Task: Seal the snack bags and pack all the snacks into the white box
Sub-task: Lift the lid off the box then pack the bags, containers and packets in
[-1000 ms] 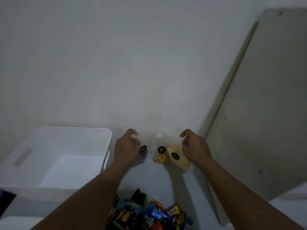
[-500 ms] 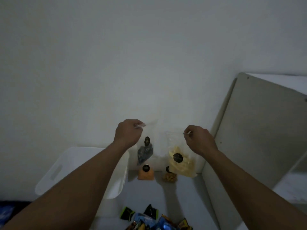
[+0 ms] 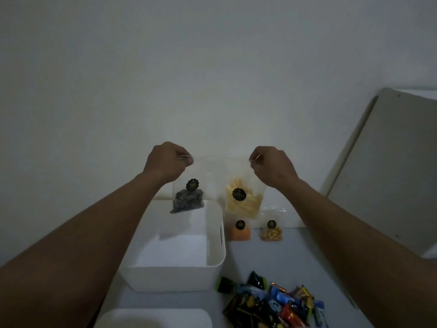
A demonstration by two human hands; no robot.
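My left hand (image 3: 166, 162) pinches the top of a clear bag of dark snacks (image 3: 188, 200), which hangs over the white box (image 3: 214, 262). My right hand (image 3: 272, 168) pinches the top of a clear bag of yellow chips (image 3: 242, 201), hanging just right of the box. Both bags are raised in the air side by side. On the table by the wall stand a small bag of orange snacks (image 3: 239, 230) and a small bag of nuts (image 3: 271, 232).
A heap of small wrapped snacks (image 3: 274, 304) lies on the table at the front right. A white lid (image 3: 153, 318) lies at the bottom edge. A grey board (image 3: 387, 166) leans against the wall on the right.
Both hands have lifted the two bags higher. The bag of dark snacks now hangs over the box. The view has tilted down, showing the box and the heap of wrapped snacks.
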